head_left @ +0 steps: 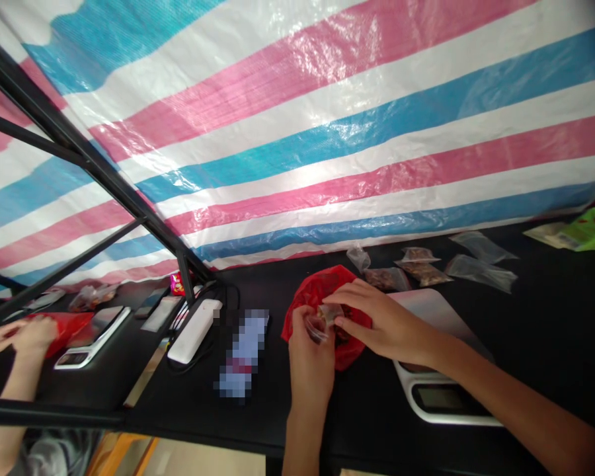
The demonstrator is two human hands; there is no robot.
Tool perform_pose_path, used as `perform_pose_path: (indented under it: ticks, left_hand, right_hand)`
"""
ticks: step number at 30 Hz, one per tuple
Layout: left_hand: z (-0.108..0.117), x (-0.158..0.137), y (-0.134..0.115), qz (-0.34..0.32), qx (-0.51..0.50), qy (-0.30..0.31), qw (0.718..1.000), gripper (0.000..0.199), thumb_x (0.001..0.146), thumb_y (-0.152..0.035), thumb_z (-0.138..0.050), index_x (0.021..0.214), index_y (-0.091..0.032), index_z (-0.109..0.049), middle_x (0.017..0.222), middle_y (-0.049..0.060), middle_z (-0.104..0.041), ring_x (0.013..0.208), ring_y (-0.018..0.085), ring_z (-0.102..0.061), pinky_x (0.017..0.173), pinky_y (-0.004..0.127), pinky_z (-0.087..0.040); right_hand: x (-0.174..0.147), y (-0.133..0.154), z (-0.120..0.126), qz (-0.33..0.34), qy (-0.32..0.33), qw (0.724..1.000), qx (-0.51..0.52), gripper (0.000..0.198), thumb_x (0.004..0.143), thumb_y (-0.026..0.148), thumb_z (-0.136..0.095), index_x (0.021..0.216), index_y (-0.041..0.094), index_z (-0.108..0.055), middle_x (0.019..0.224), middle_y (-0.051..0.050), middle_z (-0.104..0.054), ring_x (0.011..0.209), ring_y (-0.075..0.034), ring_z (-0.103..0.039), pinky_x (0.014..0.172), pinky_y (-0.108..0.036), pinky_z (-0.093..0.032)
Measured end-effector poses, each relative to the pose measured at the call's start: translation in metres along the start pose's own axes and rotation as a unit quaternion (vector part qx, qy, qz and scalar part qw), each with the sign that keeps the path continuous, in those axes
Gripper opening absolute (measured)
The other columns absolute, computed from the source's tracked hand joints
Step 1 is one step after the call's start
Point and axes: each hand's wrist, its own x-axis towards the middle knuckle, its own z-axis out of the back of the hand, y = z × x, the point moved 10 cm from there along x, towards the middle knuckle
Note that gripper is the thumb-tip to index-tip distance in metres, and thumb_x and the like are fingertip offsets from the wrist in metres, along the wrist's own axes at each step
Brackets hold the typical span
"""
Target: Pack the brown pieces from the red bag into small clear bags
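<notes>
Over the mouth of a red plastic bag (302, 291), both of my hands are closed around a small clear plastic bag (331, 312). My left hand (311, 347) grips it from the near left side, fingers curled. From the right comes my right hand (377, 314), its thumb and fingers pinching the little bag's other side. Brownish bits show inside the red bag, though my fingers hide much of them. Partly under my right forearm lies a kitchen scale (426, 396) with a silver plate and a white front.
Behind the scale lie filled small bags (421, 268) and flat clear bags (480, 268). A green packet (592, 228) is at far right. Left are a white power strip (196, 330), a black frame (129, 205), and a co-worker's hands (27, 337) at another red bag (69, 330) and scale (96, 340).
</notes>
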Motion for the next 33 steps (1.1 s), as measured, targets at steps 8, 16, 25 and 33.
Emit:
perform_pose_path:
  ticks: [8, 16, 25, 33]
  left_hand:
    - [-0.012, -0.017, 0.005, -0.019, -0.083, 0.019, 0.996, 0.041, 0.089, -0.027, -0.073, 0.126, -0.02, -0.057, 0.109, 0.007, -0.074, 0.092, 0.02, -0.074, 0.083, 0.031, -0.059]
    - [-0.003, -0.017, 0.006, -0.022, -0.066, -0.025, 0.997, 0.039, 0.088, -0.028, -0.074, 0.124, -0.021, -0.059, 0.111, 0.007, -0.074, 0.096, 0.02, -0.073, 0.088, 0.032, -0.059]
    - [0.054, -0.057, 0.024, 0.095, -0.013, -0.18, 0.979, 0.036, 0.091, -0.047, -0.072, 0.112, -0.021, -0.059, 0.091, 0.001, -0.064, 0.079, 0.017, -0.065, 0.074, 0.028, -0.054]
    - [0.001, -0.081, 0.027, 0.156, -0.045, -0.06, 0.985, 0.031, 0.09, -0.037, -0.071, 0.112, -0.021, -0.057, 0.093, 0.004, -0.068, 0.081, 0.019, -0.069, 0.076, 0.03, -0.056]
  right_hand:
    - [-0.01, 0.02, -0.016, 0.082, 0.025, 0.993, -0.08, 0.057, 0.089, -0.002, -0.052, 0.137, 0.026, -0.067, 0.135, -0.011, -0.067, 0.121, -0.023, -0.065, 0.102, -0.036, -0.056]
    - [-0.012, 0.028, -0.007, 0.091, -0.017, 0.986, -0.139, 0.054, 0.099, 0.01, -0.054, 0.151, 0.024, -0.056, 0.139, -0.012, -0.068, 0.124, -0.025, -0.066, 0.104, -0.039, -0.057]
    - [-0.011, -0.013, -0.015, -0.005, 0.05, 0.978, -0.203, 0.04, 0.09, 0.002, -0.057, 0.121, 0.021, -0.073, 0.119, -0.01, -0.077, 0.111, -0.029, -0.067, 0.098, -0.047, -0.049]
    - [-0.016, -0.021, -0.031, -0.064, 0.151, 0.971, -0.172, 0.051, 0.072, -0.004, -0.058, 0.115, 0.021, -0.072, 0.118, -0.008, -0.078, 0.108, -0.028, -0.07, 0.092, -0.041, -0.045]
